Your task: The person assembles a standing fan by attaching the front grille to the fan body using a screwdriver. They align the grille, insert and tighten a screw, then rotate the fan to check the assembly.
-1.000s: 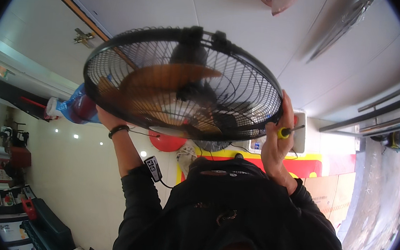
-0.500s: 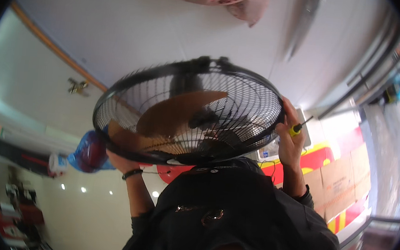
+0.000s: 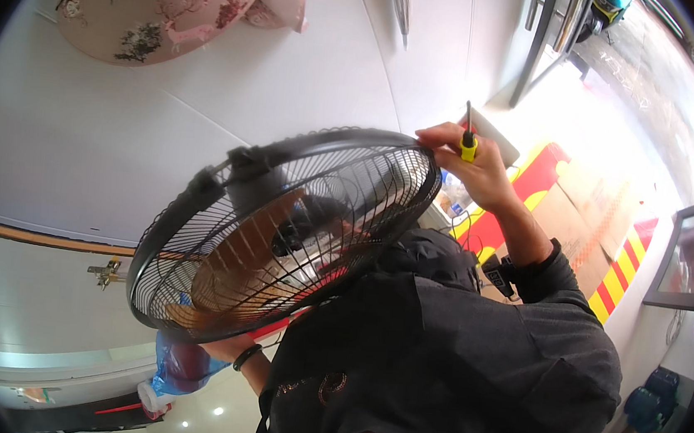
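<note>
Black round wire-cage fan (image 3: 287,232) with amber-brown blades sits tilted between two raised hands, above a dark-shirted torso (image 3: 449,368). At its upper right rim, the right hand (image 3: 473,166) pinches the cage edge while clamping a yellow-handled screwdriver (image 3: 468,140) between its fingers, shaft pointing up. At the lower rim, the left hand (image 3: 226,345), with a dark band on its wrist, grips the cage from beneath, mostly hidden. Behind lie a pale panelled surface (image 3: 294,69), pink floral fabric (image 3: 176,0), a blue plastic bag (image 3: 182,368) and red-yellow striped cardboard (image 3: 610,258).
</note>
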{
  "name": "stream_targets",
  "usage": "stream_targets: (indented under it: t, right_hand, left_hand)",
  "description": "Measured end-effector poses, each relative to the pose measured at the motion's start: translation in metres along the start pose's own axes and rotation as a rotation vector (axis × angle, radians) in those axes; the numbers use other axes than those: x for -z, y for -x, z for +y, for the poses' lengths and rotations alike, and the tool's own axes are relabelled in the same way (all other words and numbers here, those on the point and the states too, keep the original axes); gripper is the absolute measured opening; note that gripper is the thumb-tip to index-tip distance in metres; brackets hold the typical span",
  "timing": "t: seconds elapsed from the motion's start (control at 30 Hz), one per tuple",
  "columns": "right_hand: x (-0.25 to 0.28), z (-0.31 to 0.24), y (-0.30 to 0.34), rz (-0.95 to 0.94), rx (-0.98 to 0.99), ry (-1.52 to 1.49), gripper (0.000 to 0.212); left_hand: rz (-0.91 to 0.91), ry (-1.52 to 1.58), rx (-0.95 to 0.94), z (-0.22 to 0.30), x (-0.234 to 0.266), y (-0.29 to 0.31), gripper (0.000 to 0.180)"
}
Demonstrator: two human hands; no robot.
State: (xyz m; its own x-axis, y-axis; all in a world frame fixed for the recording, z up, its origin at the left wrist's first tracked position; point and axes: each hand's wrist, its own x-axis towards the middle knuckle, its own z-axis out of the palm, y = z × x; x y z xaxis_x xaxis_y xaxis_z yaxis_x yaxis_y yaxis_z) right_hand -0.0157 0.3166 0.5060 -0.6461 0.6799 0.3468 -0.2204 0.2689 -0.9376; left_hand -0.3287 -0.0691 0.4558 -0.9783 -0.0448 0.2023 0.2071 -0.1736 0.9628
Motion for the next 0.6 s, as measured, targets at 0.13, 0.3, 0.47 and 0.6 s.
stream_targets:
  t: [0.13, 0.3, 0.47, 0.6]
  right_hand:
    - [-0.011, 0.012, 0.0, 0.064, 0.057, -0.053, 0.027]
    - [-0.023, 0.021, 0.002, 0.212, -0.021, -0.281, 0.023]
    - [-0.035, 0.025, 0.011, 0.268, -0.001, -0.249, 0.018]
    - [-0.038, 0.02, 0.012, 0.284, 0.076, -0.136, 0.018]
  left_hand:
    - [0.07, 0.063, 0.095, 0.001, -0.001, 0.005, 0.043]
    - [0.103, 0.099, -0.022, 0.018, -0.013, 0.016, 0.052]
    - [0.106, -0.466, -0.334, 0.031, -0.012, 0.025, 0.053]
    - [0.019, -0.289, -0.259, 0.033, 0.006, 0.019, 0.052]
